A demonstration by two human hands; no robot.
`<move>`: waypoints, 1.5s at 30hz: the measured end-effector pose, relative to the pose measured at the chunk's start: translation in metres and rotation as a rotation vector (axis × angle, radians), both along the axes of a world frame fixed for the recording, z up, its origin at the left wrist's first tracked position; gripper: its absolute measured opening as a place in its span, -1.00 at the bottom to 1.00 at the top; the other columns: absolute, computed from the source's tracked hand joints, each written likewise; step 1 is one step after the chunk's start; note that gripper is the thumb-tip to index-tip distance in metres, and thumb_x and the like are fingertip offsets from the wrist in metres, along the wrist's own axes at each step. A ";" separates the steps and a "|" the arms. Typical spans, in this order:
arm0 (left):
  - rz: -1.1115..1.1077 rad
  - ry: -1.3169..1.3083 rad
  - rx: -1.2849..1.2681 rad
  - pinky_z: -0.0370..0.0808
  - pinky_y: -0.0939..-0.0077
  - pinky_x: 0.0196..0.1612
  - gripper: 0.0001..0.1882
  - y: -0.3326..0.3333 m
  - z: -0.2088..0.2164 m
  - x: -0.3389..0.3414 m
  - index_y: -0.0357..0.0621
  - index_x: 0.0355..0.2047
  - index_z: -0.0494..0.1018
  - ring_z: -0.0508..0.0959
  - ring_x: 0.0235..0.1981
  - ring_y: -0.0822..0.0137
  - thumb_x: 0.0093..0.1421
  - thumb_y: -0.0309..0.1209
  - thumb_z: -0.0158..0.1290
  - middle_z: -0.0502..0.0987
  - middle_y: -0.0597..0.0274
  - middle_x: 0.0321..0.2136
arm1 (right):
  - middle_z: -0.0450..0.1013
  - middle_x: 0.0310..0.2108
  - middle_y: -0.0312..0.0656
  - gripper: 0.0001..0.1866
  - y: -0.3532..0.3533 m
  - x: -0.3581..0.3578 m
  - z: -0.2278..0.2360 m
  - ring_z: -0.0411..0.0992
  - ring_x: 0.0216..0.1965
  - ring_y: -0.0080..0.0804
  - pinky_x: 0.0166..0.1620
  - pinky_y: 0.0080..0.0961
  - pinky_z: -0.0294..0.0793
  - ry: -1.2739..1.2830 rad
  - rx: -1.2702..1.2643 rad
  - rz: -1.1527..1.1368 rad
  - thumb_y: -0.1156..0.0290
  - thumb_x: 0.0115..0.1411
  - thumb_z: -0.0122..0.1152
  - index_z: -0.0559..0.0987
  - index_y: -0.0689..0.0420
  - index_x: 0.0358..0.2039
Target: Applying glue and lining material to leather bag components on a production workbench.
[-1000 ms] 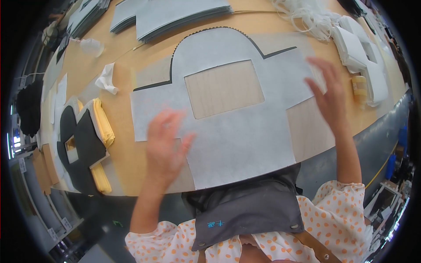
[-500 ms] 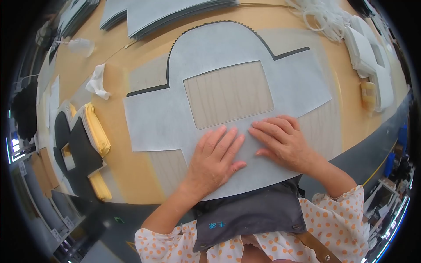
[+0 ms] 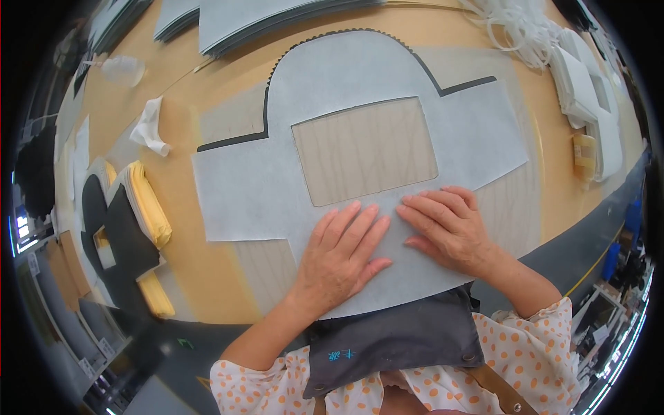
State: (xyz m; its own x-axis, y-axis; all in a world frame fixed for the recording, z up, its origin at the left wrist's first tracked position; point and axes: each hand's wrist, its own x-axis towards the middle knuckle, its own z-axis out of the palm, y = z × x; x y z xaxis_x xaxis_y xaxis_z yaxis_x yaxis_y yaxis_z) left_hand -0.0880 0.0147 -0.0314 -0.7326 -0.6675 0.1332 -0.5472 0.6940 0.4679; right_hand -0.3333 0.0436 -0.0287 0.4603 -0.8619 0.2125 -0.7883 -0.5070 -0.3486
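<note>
On the grey sheet (image 3: 349, 76), left hand (image 3: 339, 259) and right hand (image 3: 446, 232) lie apart, seemingly smoothing, with even pressure needed next.

The panel (image 3: 238, 187) lies on the table (image 3: 200, 277), left hand (image 3: 339, 256) and right hand (image 3: 446, 228) on its near part. Left of it lie a pile (image 3: 131, 235) and, farther, a scrap (image 3: 150, 128) and bottle (image 3: 124, 70); beyond, a stack (image 3: 277, 24); far right, strips (image 3: 508, 24).

Pale grey flat panel (image 3: 285, 188), spread flat on table (image 3: 211, 290), rounded hump pointing far, side flaps left and right, near end reaching table's near edge. Four-sided window cut through middle. Black edging (image 3: 235, 141) along far side, finely notched around hump, straight on flaps.
</note>
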 end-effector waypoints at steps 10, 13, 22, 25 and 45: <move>0.016 0.017 0.038 0.19 -0.01 0.29 -0.37 0.001 0.000 0.002 -0.01 0.17 0.40 0.24 0.26 0.07 0.11 -0.14 0.25 0.25 0.07 0.21 | 0.40 0.07 -0.34 -0.46 0.001 0.001 0.003 0.36 0.07 -0.40 0.15 -0.25 0.26 -0.008 0.030 -0.029 0.25 -0.02 0.42 0.54 0.00 0.02; 0.013 -0.021 0.007 0.11 -0.08 0.32 -0.34 0.000 0.000 0.002 0.03 0.20 0.37 0.23 0.27 0.05 0.10 -0.13 0.25 0.23 0.06 0.21 | 0.38 0.10 -0.33 -0.42 0.003 0.003 0.009 0.34 0.09 -0.38 0.23 -0.20 0.17 0.079 0.024 -0.057 0.24 -0.01 0.43 0.51 0.00 0.06; 0.139 -0.008 -0.152 0.15 -0.05 0.30 -0.39 -0.065 0.011 -0.005 -0.14 0.22 0.31 0.26 0.25 -0.02 0.19 -0.26 0.17 0.30 0.04 0.15 | 0.30 0.21 -0.32 -0.40 -0.059 -0.011 0.023 0.24 0.21 -0.36 0.29 -0.17 0.07 0.106 -0.033 -0.169 0.24 0.08 0.35 0.43 0.04 0.14; 0.149 0.001 -0.219 0.21 0.05 0.27 -0.44 -0.093 0.006 -0.014 -0.21 0.20 0.32 0.27 0.22 -0.02 0.22 -0.31 0.13 0.32 0.03 0.13 | 0.30 0.21 -0.33 -0.46 -0.084 -0.008 0.020 0.24 0.21 -0.36 0.28 -0.21 0.09 0.109 -0.063 -0.159 0.20 0.18 0.26 0.42 0.05 0.16; 0.142 0.039 -0.216 0.27 0.18 0.21 -0.49 -0.116 -0.013 -0.021 -0.28 0.10 0.37 0.29 0.13 0.02 0.20 -0.28 0.13 0.33 0.01 0.08 | 0.31 0.22 -0.35 -0.50 -0.113 -0.002 -0.006 0.23 0.21 -0.34 0.32 -0.16 -0.01 0.165 -0.063 -0.115 0.20 0.27 0.13 0.40 -0.03 0.22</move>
